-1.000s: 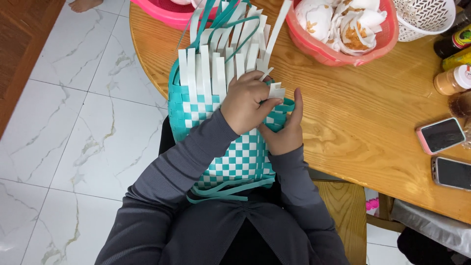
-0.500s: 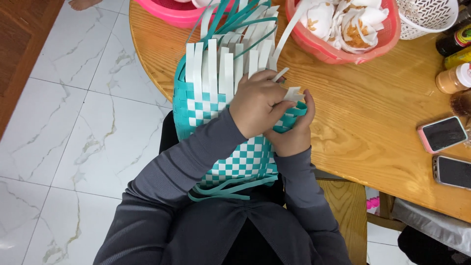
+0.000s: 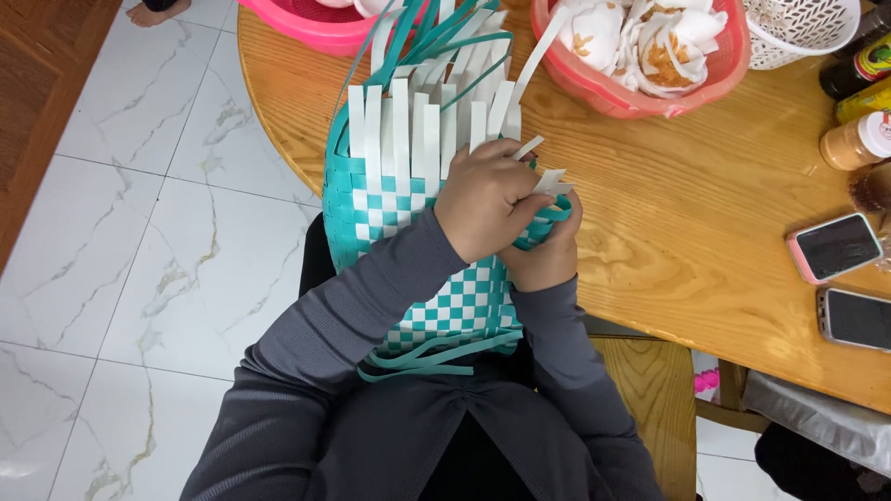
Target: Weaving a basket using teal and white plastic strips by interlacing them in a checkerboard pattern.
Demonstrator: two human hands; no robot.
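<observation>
A half-woven basket of teal and white flat plastic strips lies on the person's lap, leaning against the near edge of the round wooden surface. The left hand is clenched over the basket's right rim, grasping the strips there. The right hand clasps the same rim from beneath, fingers curled on it. Loose white strip ends poke out just beyond the knuckles. Farther off sits a pink plastic basket; two phones lie at right.

Single head-worn view, steeply downward (close) over lap and table edge
</observation>
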